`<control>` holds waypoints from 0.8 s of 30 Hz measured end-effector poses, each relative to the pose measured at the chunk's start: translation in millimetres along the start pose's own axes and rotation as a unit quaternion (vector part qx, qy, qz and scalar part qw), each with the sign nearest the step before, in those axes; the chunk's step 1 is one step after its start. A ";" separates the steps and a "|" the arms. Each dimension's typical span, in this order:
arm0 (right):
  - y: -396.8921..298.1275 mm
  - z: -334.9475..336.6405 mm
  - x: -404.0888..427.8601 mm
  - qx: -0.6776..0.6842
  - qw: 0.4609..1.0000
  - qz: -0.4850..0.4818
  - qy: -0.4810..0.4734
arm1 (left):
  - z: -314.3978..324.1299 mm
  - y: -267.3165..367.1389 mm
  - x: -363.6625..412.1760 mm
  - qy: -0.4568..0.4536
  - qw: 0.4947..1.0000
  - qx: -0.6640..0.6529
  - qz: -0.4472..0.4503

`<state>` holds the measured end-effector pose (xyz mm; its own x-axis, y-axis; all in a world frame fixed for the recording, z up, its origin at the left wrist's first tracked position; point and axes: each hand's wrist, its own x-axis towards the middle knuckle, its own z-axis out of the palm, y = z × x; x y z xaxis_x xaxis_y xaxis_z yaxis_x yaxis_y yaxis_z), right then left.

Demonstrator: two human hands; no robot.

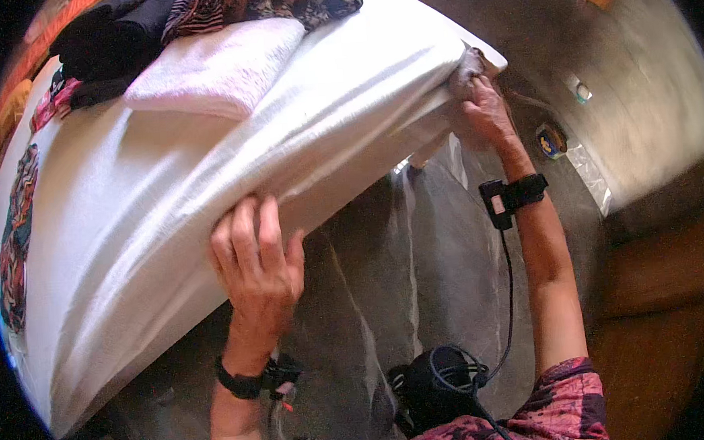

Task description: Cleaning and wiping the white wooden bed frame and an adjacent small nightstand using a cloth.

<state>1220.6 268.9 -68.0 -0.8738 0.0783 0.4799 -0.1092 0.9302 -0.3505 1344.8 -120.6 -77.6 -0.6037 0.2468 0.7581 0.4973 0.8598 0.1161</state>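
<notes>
A white sheet [163, 195] covers the mattress before me and hangs in long creases down its side. My left hand [260, 256] lies against the sheet near the mattress's edge, fingers spread and apparently gripping nothing. Farther off, at the right-hand corner, my right hand [488, 112] has its fingers on a bunch of greyish fabric [470, 70]. Whether that bunch is part of the sheet or a separate cloth I cannot tell. Each wrist wears a black strap with a small device.
A folded pale pink fluffy blanket [216, 68] lies on the bed below dark folded clothes [115, 47]. Patterned fabric [21, 240] lies at the far left. Small packets, one blue [550, 141], sit on the floor to the right. A cable [509, 295] hangs from my right wrist.
</notes>
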 end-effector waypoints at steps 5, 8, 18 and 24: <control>-61.3 30.4 -44.1 0.043 0.992 -0.087 0.076 | 10.0 -12.6 -1.1 0.000 0.986 0.139 0.093; -121.6 29.8 -71.6 0.077 0.986 -0.110 0.103 | 5.6 -18.2 8.9 -0.022 0.981 0.139 0.136; -87.6 29.7 -63.3 -0.044 0.954 -0.285 0.085 | -7.1 -11.5 29.6 0.012 0.990 0.096 0.101; 0.1 11.2 -26.6 -0.251 0.939 -0.195 0.130 | -8.4 -3.3 30.3 -0.044 0.991 0.100 0.084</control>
<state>1238.5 262.8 -89.8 -0.6619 -0.2790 0.6957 -0.1033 0.9532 0.2840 1330.2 -119.7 -49.6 -0.5790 0.4238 0.6965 0.4673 0.8725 -0.1425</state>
